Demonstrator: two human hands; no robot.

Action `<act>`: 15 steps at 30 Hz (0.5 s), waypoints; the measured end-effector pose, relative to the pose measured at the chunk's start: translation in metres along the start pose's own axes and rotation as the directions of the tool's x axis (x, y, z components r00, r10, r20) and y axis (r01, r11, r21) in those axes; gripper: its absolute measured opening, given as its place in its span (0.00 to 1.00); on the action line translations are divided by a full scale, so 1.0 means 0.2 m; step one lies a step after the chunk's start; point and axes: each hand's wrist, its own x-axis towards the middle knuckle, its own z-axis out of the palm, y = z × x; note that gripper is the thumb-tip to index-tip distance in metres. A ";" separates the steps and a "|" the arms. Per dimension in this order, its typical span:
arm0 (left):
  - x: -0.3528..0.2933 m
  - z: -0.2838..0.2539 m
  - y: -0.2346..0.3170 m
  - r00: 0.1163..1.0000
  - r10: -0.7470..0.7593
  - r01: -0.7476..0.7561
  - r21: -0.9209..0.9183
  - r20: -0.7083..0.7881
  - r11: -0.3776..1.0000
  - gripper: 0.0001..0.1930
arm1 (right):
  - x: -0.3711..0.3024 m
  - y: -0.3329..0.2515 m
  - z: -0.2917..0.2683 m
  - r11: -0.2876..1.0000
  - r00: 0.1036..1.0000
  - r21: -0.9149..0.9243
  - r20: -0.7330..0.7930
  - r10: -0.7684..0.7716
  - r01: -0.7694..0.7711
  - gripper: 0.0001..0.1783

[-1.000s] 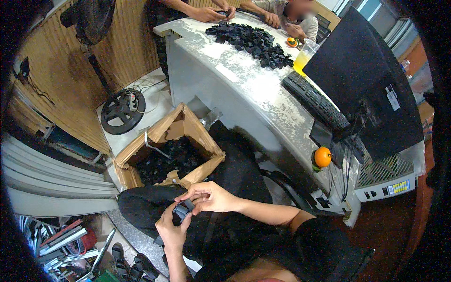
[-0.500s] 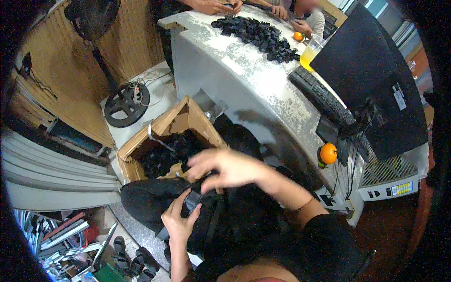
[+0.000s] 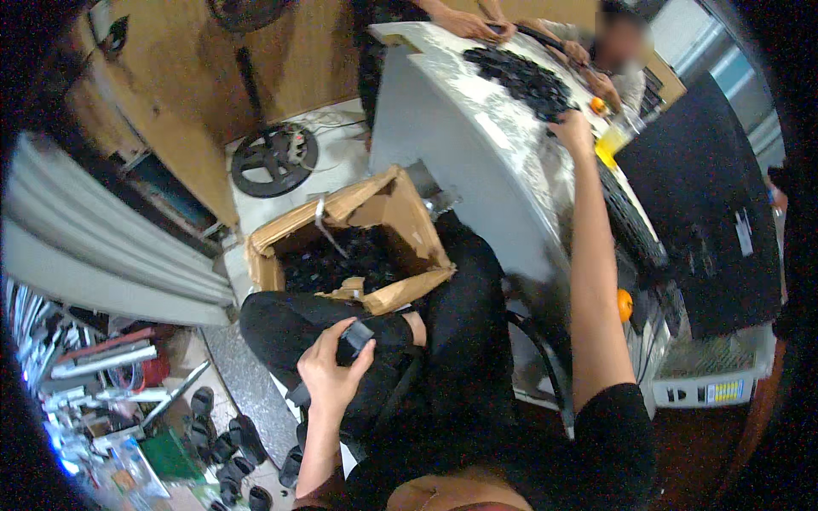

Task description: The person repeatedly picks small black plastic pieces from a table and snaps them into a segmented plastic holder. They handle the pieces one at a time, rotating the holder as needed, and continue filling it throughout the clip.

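Note:
My left hand (image 3: 328,375) is closed around a small dark grey, block-shaped plastic piece (image 3: 356,335), held over my lap. My right arm stretches out across the white table (image 3: 490,128). At its end, my right hand (image 3: 574,134) is at the near end of a pile of small black pieces (image 3: 520,81). Its fingers look drawn together, and whatever they grip, if anything, is hidden. In front of my knees stands an open cardboard box (image 3: 409,226) with many black pieces (image 3: 341,260) inside.
Two other people's hands (image 3: 477,27) work at the table's far side. A cup of yellow drink (image 3: 615,140), a keyboard (image 3: 626,209), a monitor (image 3: 699,204) and an orange (image 3: 625,305) stand at the right. A round black stand base (image 3: 274,160) lies behind the box; slippers (image 3: 230,451) lie lower left.
My right hand has swung from above the left hand and box up to the pile on the table. The left hand still holds the grey piece. The view has shifted.

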 end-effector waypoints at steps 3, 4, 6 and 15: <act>-0.01 0.00 -0.01 0.999 -0.002 -0.002 0.082 0.047 0.997 0.19 | 0.00 0.00 0.02 0.993 0.996 0.108 -0.069 0.051 -0.043 0.24; -0.01 -0.01 -0.01 0.999 0.004 -0.006 0.064 0.040 0.998 0.19 | 0.01 -0.01 0.01 0.986 0.993 0.159 -0.098 0.062 -0.046 0.24; 0.00 -0.01 -0.01 1.000 0.005 -0.007 0.057 0.025 0.998 0.19 | 0.01 -0.07 -0.03 0.923 0.974 0.380 -0.180 0.140 -0.063 0.25; 0.00 -0.02 -0.01 0.997 -0.063 0.059 0.114 0.037 0.992 0.19 | -1.02 -0.82 -0.40 0.194 0.922 0.981 0.087 -0.377 -0.013 0.29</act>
